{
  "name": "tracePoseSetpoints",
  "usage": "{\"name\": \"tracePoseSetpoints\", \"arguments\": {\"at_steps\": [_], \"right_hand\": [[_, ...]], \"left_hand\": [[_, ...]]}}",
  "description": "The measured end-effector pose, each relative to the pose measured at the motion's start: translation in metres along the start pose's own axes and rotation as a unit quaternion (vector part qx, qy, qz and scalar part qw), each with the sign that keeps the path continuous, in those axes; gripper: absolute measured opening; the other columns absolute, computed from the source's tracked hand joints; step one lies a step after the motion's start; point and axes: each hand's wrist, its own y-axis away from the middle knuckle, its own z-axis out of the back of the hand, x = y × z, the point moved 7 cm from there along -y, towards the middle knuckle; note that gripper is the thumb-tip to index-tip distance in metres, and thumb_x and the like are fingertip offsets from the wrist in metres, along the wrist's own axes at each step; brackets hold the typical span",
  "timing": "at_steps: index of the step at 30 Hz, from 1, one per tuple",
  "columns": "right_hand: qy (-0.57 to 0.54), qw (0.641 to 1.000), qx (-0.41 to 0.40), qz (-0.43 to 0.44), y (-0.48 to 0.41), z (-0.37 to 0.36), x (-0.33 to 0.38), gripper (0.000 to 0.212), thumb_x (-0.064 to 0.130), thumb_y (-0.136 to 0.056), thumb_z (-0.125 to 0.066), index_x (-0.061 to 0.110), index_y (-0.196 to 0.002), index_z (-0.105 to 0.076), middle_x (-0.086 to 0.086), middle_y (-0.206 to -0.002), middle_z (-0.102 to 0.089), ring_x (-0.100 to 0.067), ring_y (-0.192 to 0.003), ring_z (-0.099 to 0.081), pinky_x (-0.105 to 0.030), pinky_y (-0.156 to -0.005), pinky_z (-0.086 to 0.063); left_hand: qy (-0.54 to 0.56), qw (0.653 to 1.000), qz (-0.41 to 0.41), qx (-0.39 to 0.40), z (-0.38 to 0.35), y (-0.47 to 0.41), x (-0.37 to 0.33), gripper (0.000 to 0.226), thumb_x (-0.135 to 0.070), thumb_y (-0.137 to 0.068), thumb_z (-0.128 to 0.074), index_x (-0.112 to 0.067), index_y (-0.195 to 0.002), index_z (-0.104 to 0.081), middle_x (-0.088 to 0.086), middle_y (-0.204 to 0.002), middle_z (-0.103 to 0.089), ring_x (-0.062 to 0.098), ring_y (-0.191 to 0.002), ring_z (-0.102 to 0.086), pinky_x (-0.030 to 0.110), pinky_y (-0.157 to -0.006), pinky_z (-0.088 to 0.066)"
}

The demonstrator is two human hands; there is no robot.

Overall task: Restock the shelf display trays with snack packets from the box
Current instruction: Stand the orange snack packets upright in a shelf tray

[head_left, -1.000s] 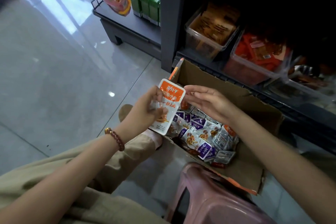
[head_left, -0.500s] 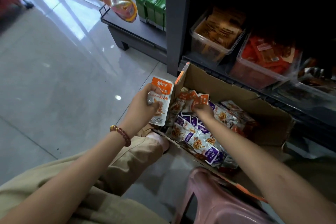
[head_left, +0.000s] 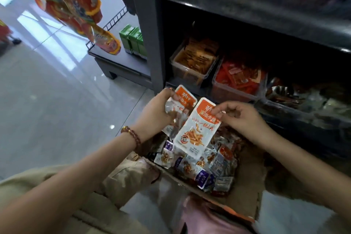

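Both are looking light and slippery: my left hand point(head_left: 154, 118) is gripping the far packet point(head_left: 184, 98), my right hand point(head_left: 240, 118) pinching the stiffer top seal of the near packet point(head_left: 195, 131).

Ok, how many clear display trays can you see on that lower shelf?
3. The left tray holds brown packets, the middle tray red packets, the right tray dark, silvery packets. That side is blurred, so more may sit beyond it.
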Motion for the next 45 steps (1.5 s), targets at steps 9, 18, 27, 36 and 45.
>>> {"name": "tracePoseSetpoints", "arguments": {"at_steps": [9, 18, 27, 36, 45], "right_hand": [[0.017, 0.997, -0.068, 0.045, -0.003, 0.062, 0.088, 0.017, -0.003, -0.09, -0.058, 0.01, -0.082, -0.067, -0.003, -0.084, -0.07, -0.001, -0.067, -0.067, -0.015, -0.062, -0.054], [0.161, 0.973, -0.132, 0.101, -0.001, 0.107, 0.116, 0.009, 0.02, -0.088, -0.064, 0.026, -0.091, -0.058, 0.01, -0.102, -0.06, -0.01, -0.085, -0.062, -0.026, -0.071, -0.054], [0.173, 0.953, -0.115, 0.22, -0.006, 0.1, 0.162, 0.018, 0.023, -0.098, -0.048, 0.015, -0.093, -0.063, -0.003, -0.077, -0.066, -0.014, -0.068, -0.062, -0.037, -0.063, -0.051], [0.045, 0.961, -0.164, 0.22, -0.007, 0.106, 0.166, 0.014, 0.02, -0.098, -0.049, 0.017, -0.093, -0.062, -0.002, -0.077, -0.067, -0.011, -0.067, -0.065, -0.023, -0.058, -0.051], [-0.049, 0.968, -0.157, 0.191, -0.01, 0.108, 0.162, 0.016, 0.017, -0.094, -0.053, 0.013, -0.084, -0.065, 0.006, -0.065, -0.065, -0.003, -0.06, -0.063, -0.013, -0.055, -0.048]], "left_hand": [[0.25, 0.965, -0.079, -0.018, -0.014, -0.015, -0.114, 0.012, -0.034, -0.092, -0.054, -0.024, -0.099, -0.052, -0.001, -0.091, -0.071, 0.013, -0.078, -0.07, 0.025, -0.066, -0.056], [0.102, 0.978, -0.174, -0.055, -0.008, -0.031, -0.159, 0.034, -0.034, -0.086, -0.064, -0.043, -0.107, -0.039, -0.015, -0.101, -0.063, 0.005, -0.085, -0.065, 0.041, -0.073, -0.057], [0.142, 0.96, -0.235, -0.052, 0.015, -0.032, -0.195, 0.055, -0.037, -0.083, -0.072, -0.038, -0.125, -0.037, -0.015, -0.108, -0.06, 0.009, -0.096, -0.066, 0.041, -0.079, -0.057], [0.166, 0.971, -0.171, 0.014, 0.017, -0.04, -0.196, 0.031, -0.033, -0.065, -0.076, -0.019, -0.091, -0.065, -0.009, -0.089, -0.074, 0.008, -0.075, -0.071, 0.023, -0.068, -0.057], [0.182, 0.971, -0.153, 0.01, 0.013, -0.035, -0.196, 0.035, -0.04, -0.067, -0.072, -0.017, -0.093, -0.068, -0.006, -0.087, -0.074, 0.012, -0.077, -0.072, 0.035, -0.075, -0.059]]}}
